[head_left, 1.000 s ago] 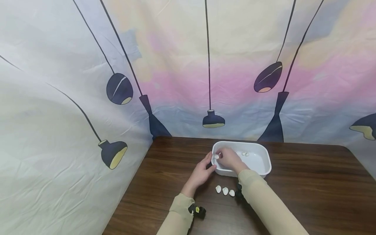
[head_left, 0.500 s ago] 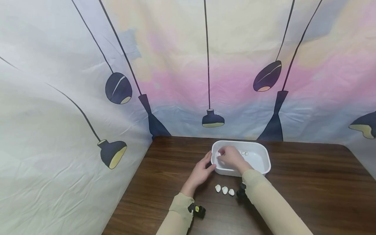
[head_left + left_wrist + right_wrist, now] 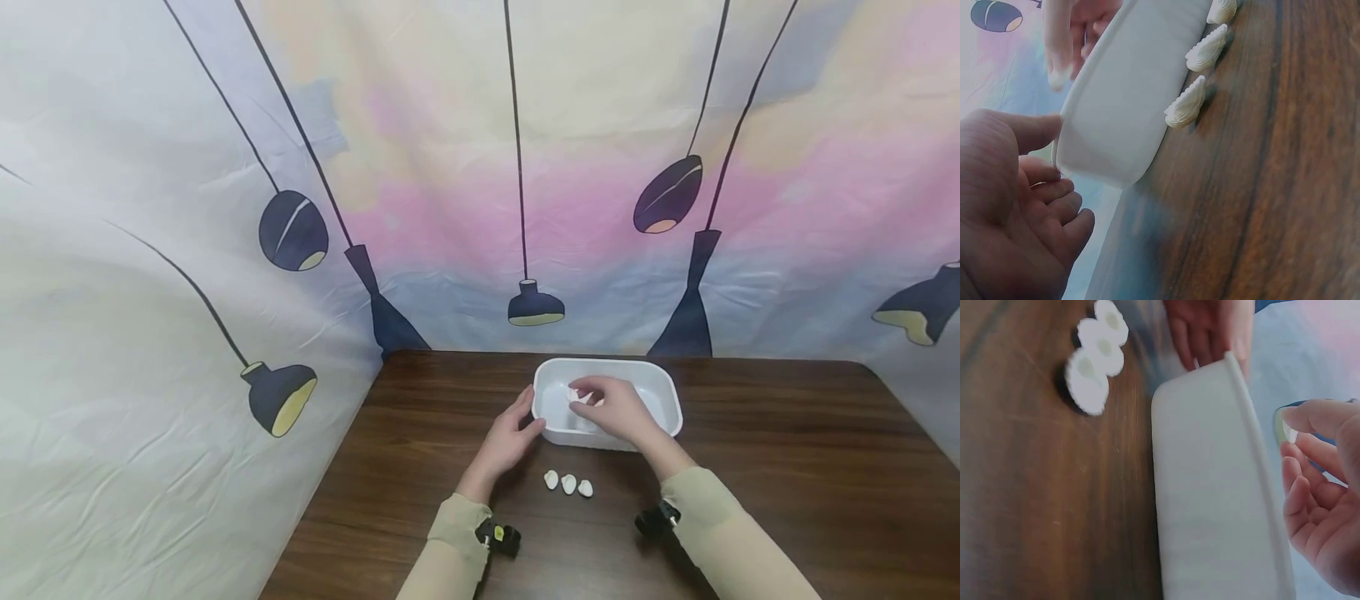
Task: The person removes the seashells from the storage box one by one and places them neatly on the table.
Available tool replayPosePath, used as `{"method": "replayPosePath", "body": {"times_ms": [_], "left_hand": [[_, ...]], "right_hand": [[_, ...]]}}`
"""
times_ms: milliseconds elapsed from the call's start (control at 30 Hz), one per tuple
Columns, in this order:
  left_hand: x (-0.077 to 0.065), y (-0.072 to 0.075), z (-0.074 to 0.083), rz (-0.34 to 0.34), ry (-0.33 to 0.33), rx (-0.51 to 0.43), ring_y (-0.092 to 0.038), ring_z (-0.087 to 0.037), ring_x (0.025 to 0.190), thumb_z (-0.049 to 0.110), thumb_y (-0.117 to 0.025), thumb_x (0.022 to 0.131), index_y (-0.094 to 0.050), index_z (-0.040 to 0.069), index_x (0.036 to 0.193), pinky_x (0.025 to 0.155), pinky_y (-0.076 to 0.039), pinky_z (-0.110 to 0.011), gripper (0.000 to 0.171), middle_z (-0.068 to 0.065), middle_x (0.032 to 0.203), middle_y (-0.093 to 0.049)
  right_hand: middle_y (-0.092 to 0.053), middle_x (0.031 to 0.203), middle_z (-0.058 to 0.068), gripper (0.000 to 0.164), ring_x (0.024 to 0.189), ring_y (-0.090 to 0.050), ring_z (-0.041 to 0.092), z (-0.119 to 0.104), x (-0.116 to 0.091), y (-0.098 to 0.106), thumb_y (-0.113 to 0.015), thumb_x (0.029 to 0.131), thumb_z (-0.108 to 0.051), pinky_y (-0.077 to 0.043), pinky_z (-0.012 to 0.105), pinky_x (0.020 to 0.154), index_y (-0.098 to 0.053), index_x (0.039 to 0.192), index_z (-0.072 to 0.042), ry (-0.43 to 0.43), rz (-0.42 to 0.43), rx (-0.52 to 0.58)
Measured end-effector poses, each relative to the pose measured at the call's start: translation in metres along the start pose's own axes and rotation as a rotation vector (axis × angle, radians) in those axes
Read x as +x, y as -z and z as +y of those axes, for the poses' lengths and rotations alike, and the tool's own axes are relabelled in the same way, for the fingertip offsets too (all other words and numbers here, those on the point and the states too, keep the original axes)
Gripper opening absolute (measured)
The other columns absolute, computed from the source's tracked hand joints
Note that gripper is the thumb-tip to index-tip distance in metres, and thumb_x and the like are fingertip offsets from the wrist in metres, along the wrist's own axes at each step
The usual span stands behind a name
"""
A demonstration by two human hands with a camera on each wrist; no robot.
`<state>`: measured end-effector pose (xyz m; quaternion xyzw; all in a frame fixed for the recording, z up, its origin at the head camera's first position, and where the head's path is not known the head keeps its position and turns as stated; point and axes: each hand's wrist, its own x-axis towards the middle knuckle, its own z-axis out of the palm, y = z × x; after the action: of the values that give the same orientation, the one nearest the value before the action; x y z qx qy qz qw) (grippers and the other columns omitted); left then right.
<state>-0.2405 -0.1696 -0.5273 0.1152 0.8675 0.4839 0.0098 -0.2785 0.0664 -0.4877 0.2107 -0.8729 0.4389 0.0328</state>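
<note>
A white rectangular tub (image 3: pixel 670 392) stands toward the back of the table. My left hand (image 3: pixel 504 440) rests at its left end, thumb and fingers spread around the outer corner; in the left wrist view the thumb (image 3: pixel 1038 130) touches the outside just by the rim. Over the tub, my right hand (image 3: pixel 621 410) pinches a small white seashell (image 3: pixel 1290 433) between thumb and index finger, the other fingers loosely curled. Three white ribbed seashells (image 3: pixel 568 484) lie in a short row on the table in front of the tub. My right hand covers part of the tub's inside.
The dark wood table (image 3: pixel 780 467) extends to both sides of the tub. Close behind its back edge hangs a cloth backdrop (image 3: pixel 450 308) printed with lamps. Each wrist wears a small black camera, the left camera (image 3: pixel 501 537) just above the table.
My right hand has moved right from the tub's left end toward its middle, with a seashell between its fingertips. My left hand stays at the tub's corner. The view has shifted slightly.
</note>
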Motion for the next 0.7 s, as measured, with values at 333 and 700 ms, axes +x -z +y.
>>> {"method": "replayPosePath", "body": {"times_ms": [333,700], "left_hand": [[0.001,-0.001,0.002,-0.003,0.008,-0.009,-0.027,-0.029,0.161,0.028,-0.06,0.11,-0.036,-0.001,0.164,0.13,-0.024,-0.049,0.066,-0.015,0.174,-0.028],[0.001,0.0,0.002,-0.001,0.016,-0.02,-0.026,-0.029,0.161,0.028,-0.059,0.11,-0.035,-0.002,0.164,0.13,-0.024,-0.051,0.066,-0.016,0.174,-0.028]], "right_hand": [[-0.078,0.109,0.006,0.032,0.086,-0.069,0.014,-0.003,-0.043,0.008,-0.084,0.092,-0.014,-0.06,0.03,0.076,-0.079,0.122,-0.006,-0.035,0.076,0.136],[-0.07,0.087,-0.004,0.029,0.071,-0.06,0.008,0.007,-0.072,0.014,-0.081,0.087,-0.002,-0.053,0.024,0.061,-0.079,0.117,-0.006,0.016,0.027,0.191]]}}
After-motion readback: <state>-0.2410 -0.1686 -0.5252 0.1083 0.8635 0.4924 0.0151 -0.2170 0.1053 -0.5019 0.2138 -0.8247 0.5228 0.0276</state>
